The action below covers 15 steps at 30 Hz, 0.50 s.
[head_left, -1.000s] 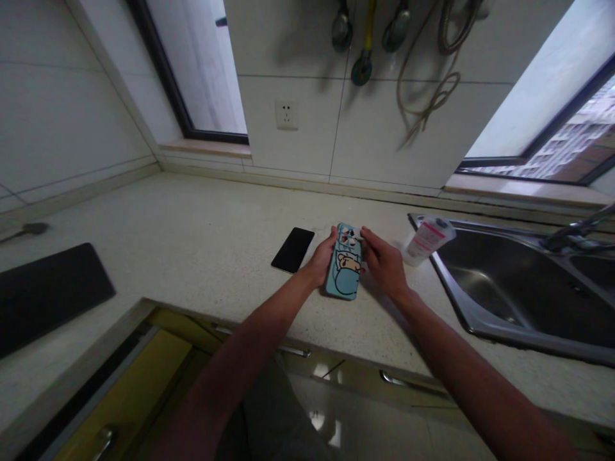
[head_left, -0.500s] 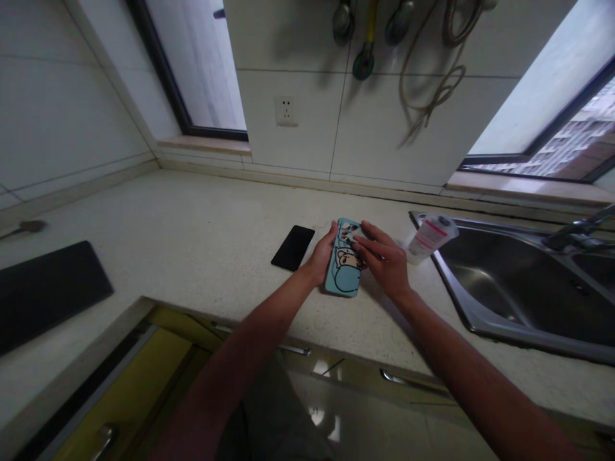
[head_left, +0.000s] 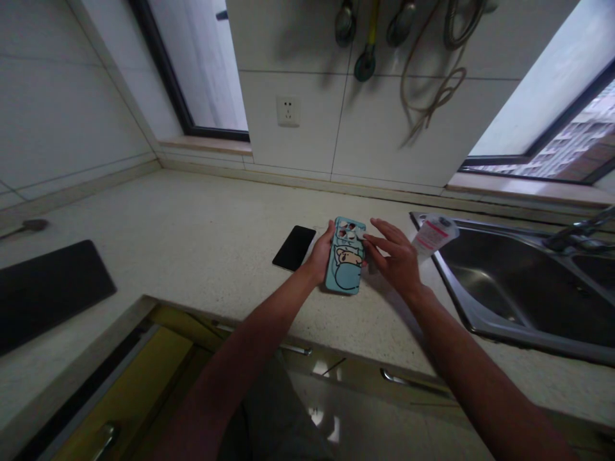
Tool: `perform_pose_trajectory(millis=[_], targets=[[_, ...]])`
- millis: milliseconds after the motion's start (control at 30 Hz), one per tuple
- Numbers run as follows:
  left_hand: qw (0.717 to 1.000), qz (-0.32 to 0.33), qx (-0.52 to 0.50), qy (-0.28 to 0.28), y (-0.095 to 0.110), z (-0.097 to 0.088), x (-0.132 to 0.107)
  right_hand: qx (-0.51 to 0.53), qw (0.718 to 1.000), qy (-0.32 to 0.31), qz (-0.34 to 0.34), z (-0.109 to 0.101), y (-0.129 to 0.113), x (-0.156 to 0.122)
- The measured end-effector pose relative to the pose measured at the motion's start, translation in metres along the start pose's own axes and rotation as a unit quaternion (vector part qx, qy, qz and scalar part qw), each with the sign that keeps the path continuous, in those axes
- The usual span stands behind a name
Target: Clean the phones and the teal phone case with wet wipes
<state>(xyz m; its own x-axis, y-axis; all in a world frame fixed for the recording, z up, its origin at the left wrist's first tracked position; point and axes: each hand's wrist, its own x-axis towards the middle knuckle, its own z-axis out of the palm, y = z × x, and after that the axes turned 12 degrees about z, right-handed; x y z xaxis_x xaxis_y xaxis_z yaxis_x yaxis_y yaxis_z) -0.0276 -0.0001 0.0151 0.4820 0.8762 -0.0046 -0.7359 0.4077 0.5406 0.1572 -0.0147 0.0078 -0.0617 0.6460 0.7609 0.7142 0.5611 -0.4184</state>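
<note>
A light blue phone case with a cartoon bear (head_left: pixel 346 264) lies on the speckled countertop (head_left: pixel 202 237). My left hand (head_left: pixel 321 256) grips its left edge, fingers curled round it. My right hand (head_left: pixel 396 259) hovers at the case's right edge, fingers stretched out and pinching a small white scrap against the camera end. A black phone (head_left: pixel 293 248) lies face up just left of my left hand.
A white tube with pink print (head_left: pixel 432 235) lies on the rim of the steel sink (head_left: pixel 519 282) at the right, with a tap (head_left: pixel 576 234) behind. A black mat (head_left: pixel 48 291) lies far left. Utensils and a cord hang on the tiled wall.
My right hand has slid from over the case's upper part to its right edge and its fingers have spread. The left hand and the case have stayed put.
</note>
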Motion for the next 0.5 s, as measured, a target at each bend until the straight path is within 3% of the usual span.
perform_pose_trajectory(millis=[133, 333, 500], targets=[[1.000, -0.004, 0.018, 0.006, 0.001, -0.002, 0.000, 0.002, 0.998, 0.026, 0.055, -0.002, -0.006, 0.000], [1.000, 0.012, 0.008, 0.000, -0.001, 0.005, -0.001, 0.044, 0.996, -0.003, 0.075, 0.001, -0.023, -0.002], [0.998, 0.030, 0.049, 0.004, -0.002, 0.002, 0.002, 0.062, 0.991, 0.004, 0.114, 0.005, -0.021, -0.004]])
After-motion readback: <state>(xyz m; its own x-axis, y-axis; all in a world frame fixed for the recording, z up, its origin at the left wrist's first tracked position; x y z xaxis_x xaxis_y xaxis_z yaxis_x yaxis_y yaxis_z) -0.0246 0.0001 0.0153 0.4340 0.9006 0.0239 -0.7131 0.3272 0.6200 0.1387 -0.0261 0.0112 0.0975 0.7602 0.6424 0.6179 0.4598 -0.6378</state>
